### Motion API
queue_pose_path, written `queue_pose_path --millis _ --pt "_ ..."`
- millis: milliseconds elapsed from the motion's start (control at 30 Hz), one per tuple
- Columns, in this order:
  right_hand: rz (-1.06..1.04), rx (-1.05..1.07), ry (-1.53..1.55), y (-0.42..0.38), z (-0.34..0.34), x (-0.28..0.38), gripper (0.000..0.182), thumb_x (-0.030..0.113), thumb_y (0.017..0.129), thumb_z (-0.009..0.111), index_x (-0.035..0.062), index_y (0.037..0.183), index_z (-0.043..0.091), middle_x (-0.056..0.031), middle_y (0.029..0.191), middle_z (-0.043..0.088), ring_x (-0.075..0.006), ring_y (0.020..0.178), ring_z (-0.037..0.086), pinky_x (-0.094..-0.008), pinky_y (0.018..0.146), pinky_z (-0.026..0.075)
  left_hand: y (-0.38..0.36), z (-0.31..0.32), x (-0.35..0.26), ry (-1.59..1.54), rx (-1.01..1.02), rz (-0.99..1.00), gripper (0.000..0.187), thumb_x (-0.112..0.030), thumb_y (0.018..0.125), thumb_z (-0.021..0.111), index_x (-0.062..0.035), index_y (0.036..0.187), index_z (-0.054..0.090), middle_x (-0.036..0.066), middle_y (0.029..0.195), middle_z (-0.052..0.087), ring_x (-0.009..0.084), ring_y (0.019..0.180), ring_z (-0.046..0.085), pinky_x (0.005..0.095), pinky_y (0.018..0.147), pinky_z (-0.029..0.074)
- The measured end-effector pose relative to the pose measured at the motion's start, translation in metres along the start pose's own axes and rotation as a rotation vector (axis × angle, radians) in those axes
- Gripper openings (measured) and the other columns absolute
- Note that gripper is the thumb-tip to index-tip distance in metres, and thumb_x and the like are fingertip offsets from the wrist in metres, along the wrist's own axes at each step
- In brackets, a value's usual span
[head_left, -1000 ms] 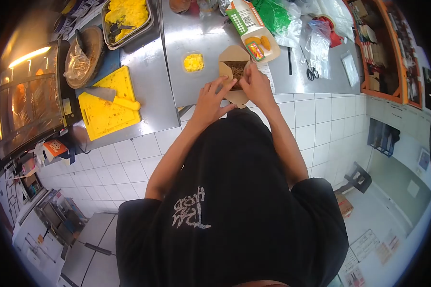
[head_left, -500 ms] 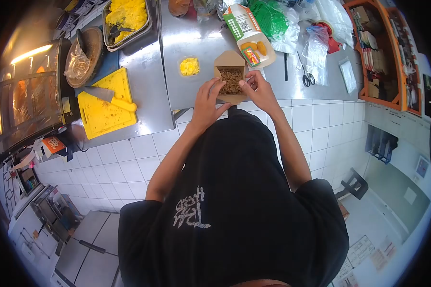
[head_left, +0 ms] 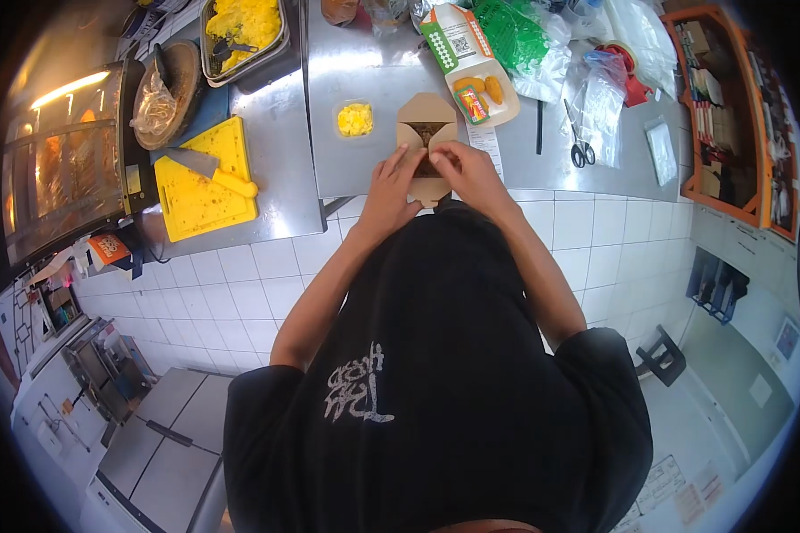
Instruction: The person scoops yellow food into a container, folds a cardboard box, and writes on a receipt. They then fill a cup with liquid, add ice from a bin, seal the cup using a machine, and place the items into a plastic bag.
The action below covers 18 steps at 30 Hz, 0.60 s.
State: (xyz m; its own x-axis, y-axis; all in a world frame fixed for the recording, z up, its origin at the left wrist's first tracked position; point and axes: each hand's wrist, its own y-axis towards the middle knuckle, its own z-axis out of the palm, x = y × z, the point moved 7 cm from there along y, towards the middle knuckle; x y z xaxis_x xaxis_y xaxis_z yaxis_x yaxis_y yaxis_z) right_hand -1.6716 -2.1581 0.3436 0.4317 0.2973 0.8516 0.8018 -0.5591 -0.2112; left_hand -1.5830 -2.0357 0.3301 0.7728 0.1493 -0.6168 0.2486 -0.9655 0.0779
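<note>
Change: half a second earlier the side flaps of the brown box (head_left: 427, 147) stood apart and the dark filling showed across the whole opening; now I had pressed them inward, and only a narrow strip of filling was left in view.
Meaning: the box was nearly closed, I judged, with the far flap upright and not yet folded down.
Left hand (head_left: 389, 188): fingers bent over the left flap, pushing it toward the middle.
Right hand (head_left: 467, 173): fingers pinched on the right flap, thumb near the seam.
Where: the box sat at the near edge of the counter (head_left: 364, 164), right in front of me.
Box: matte brown card, creased, stiff enough to hold a fold.
Counter: brushed steel, flat, dull shine.
Nearby: a small clear tub of yellow food (head_left: 356, 118) just left of the box; a yellow cutting board (head_left: 203, 182) with a knife (head_left: 212, 171) further left; scissors (head_left: 580, 147) to the right.
</note>
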Motion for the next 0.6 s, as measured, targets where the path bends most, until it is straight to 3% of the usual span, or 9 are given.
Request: queue_pose_path --millis 67,100,233,300,367,433,500,567,600 --pt "-0.068 -0.070 0.078 0.005 -0.002 -0.017 0.024 0.020 0.098 0.055 0.0013 0.108 0.067 -0.0091 0.071 0.062 -0.0162 0.064 0.060 -0.0308 0.063 0.049 -0.001 -0.002 0.002 -0.148 -0.062 -0.031 0.086 -0.013 0.070 0.080 -0.0043 0.144 0.038 0.012 0.138 0.053 0.0325 0.130 0.046 0.0476 0.104 0.034" --pt "-0.070 -0.070 0.080 0.007 -0.003 -0.024 0.024 0.020 0.098 0.055 0.0013 0.108 0.067 -0.0091 0.071 0.062 -0.0162 0.064 0.060 -0.0308 0.063 0.049 -0.001 -0.006 0.004 -0.298 -0.130 -0.063 0.086 -0.012 0.073 0.080 -0.0040 0.146 0.035 0.014 0.133 0.058 0.0327 0.127 0.049 0.0475 0.104 0.035" --pt "0.036 0.089 0.280 0.011 0.002 -0.039 0.026 0.023 0.101 0.053 0.0036 0.116 0.062 -0.0034 0.077 0.062 -0.0107 0.064 0.055 -0.0267 0.059 0.045 0.001 -0.002 0.007 -0.193 -0.203 -0.063 0.087 -0.007 0.076 0.078 -0.0056 0.148 0.031 0.010 0.115 0.068 0.0306 0.119 0.055 0.0426 0.102 0.038" --pt "0.031 0.145 0.444 0.011 -0.006 -0.029 0.027 0.025 0.100 0.055 0.0043 0.117 0.061 -0.0011 0.079 0.061 -0.0089 0.064 0.053 -0.0257 0.057 0.043 0.002 -0.001 0.016 -0.352 -0.263 -0.253 0.085 -0.010 0.079 0.078 -0.0044 0.148 0.029 0.007 0.098 0.070 0.0257 0.112 0.056 0.0396 0.097 0.040" --pt "0.251 0.262 0.543 0.005 -0.010 -0.033 0.032 0.025 0.096 0.062 0.0021 0.118 0.055 0.0016 0.084 0.061 -0.0106 0.074 0.054 -0.0283 0.065 0.045 0.006 0.002 0.022 -0.528 -0.265 -0.378 0.084 -0.012 0.080 0.078 -0.0034 0.148 0.029 0.009 0.104 0.068 0.0246 0.111 0.055 0.0386 0.095 0.041" --pt "0.199 0.263 0.517 0.006 -0.007 -0.039 0.035 0.025 0.094 0.066 0.0034 0.118 0.053 0.0008 0.081 0.059 -0.0102 0.070 0.050 -0.0277 0.062 0.042 0.009 0.005 0.026 -0.704 -0.263 -0.506 0.084 -0.013 0.081 0.078 -0.0023 0.148 0.028 0.011 0.110 0.065 0.0235 0.111 0.054 0.0376 0.093 0.041" --pt "0.149 0.262 0.492 0.008 0.002 -0.047 0.039 0.026 0.091 0.070 0.0047 0.118 0.050 0.0000 0.078 0.057 -0.0098 0.066 0.046 -0.0270 0.059 0.039 0.017 -0.010 0.021 -0.375 -0.369 -0.433 0.082 -0.010 0.080 0.076 -0.0011 0.147 0.030 0.017 0.122 0.057 0.0319 0.115 0.052 0.0448 0.100 0.040" --pt "0.024 0.174 0.049 0.013 0.001 -0.046 0.041 0.023 0.089 0.071 0.0070 0.118 0.048 -0.0077 0.077 0.061 -0.0185 0.068 0.058 -0.0333 0.061 0.045 0.025 -0.014 0.021 -0.263 -0.384 -0.315 0.084 -0.010 0.079 0.076 -0.0008 0.147 0.029 0.018 0.127 0.053 0.0341 0.117 0.050 0.0457 0.102 0.039" --pt "0.022 0.168 0.048 0.014 0.004 -0.044 0.041 0.023 0.089 0.071 0.0070 0.118 0.048 -0.0077 0.077 0.061 -0.0185 0.068 0.058 -0.0333 0.061 0.045 0.031 -0.017 0.017 -0.151 -0.399 -0.197 0.085 -0.010 0.078 0.076 -0.0006 0.148 0.028 0.020 0.131 0.050 0.0362 0.120 0.048 0.0467 0.103 0.038"
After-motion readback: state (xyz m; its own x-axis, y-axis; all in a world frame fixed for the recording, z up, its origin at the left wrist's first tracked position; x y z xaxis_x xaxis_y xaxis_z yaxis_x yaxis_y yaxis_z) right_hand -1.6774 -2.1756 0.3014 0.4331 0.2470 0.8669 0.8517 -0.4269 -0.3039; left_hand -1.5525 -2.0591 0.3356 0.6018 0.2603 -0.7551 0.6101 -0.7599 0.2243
